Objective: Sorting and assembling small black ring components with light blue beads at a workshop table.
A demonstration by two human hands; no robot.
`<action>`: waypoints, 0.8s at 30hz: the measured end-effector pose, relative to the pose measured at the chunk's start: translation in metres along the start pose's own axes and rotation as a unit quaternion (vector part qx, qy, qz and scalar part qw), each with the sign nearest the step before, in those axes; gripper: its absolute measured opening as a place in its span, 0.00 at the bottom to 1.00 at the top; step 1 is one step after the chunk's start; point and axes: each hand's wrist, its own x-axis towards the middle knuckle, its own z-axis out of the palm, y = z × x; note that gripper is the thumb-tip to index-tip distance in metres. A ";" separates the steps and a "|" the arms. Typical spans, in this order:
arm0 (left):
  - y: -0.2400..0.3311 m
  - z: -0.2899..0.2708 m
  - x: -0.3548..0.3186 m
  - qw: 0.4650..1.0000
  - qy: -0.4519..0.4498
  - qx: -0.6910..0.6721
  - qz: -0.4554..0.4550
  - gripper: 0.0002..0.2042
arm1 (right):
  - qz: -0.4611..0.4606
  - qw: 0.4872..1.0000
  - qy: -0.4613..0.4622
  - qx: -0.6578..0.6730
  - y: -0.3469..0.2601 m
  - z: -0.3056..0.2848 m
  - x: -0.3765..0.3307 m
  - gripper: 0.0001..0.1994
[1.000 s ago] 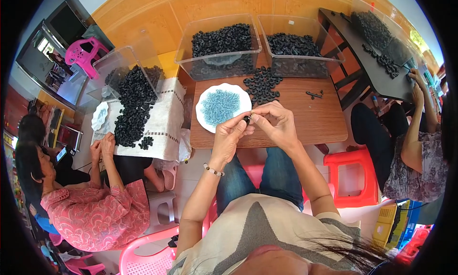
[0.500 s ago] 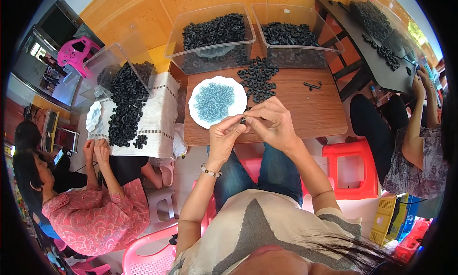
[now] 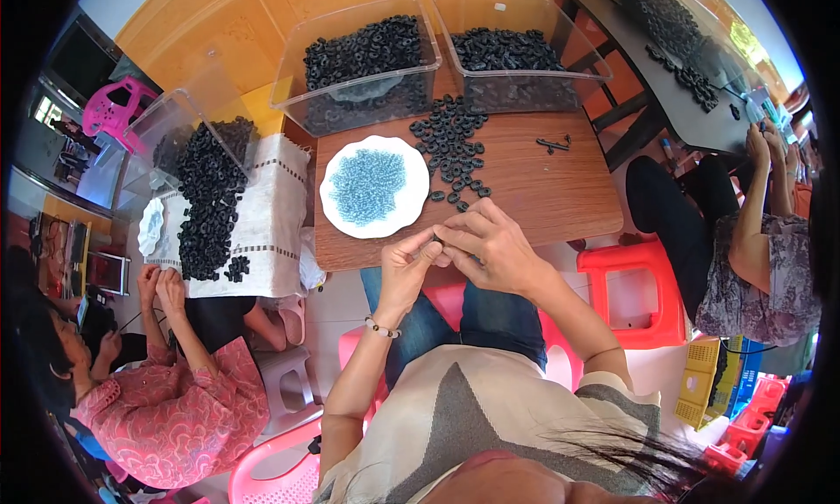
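Note:
My left hand (image 3: pixel 408 268) and my right hand (image 3: pixel 486 244) meet at the near edge of a small wooden table (image 3: pixel 542 189), fingertips pinched together around a small black ring part (image 3: pixel 437 238) that is mostly hidden by my fingers. Just beyond my hands sits a white plate (image 3: pixel 332 208) holding a heap of small pale blue pieces (image 3: pixel 366 185). To the right of the plate lies a loose scatter of black rings (image 3: pixel 451 145).
Two clear plastic bins (image 3: pixel 350 66) (image 3: pixel 516 45) of black rings stand at the table's far side. A small black part (image 3: pixel 554 143) lies at the right. A person in pink (image 3: pixel 166 399) sits left at a cloth-covered table; another person (image 3: pixel 752 241) sits right beside a red stool (image 3: pixel 634 285).
The view has shifted so the table sits a little higher and nearer. My hands stay pinched together at the table's near edge, fingers working slightly.

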 end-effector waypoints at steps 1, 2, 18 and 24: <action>-0.002 0.001 -0.001 1.000 -0.002 -0.001 -0.001 0.17 | 0.002 1.000 0.000 -0.001 0.002 -0.001 -0.001 0.13; -0.004 0.002 -0.002 1.000 0.007 -0.009 -0.015 0.17 | 0.028 0.999 0.000 0.035 0.007 -0.001 -0.002 0.12; -0.002 0.007 -0.006 0.999 0.007 0.008 -0.044 0.16 | 0.251 0.967 -0.044 -0.018 0.175 0.011 0.068 0.06; -0.003 0.004 -0.004 0.998 0.010 0.017 -0.052 0.16 | 0.230 0.968 -0.090 -0.050 0.180 0.025 0.084 0.06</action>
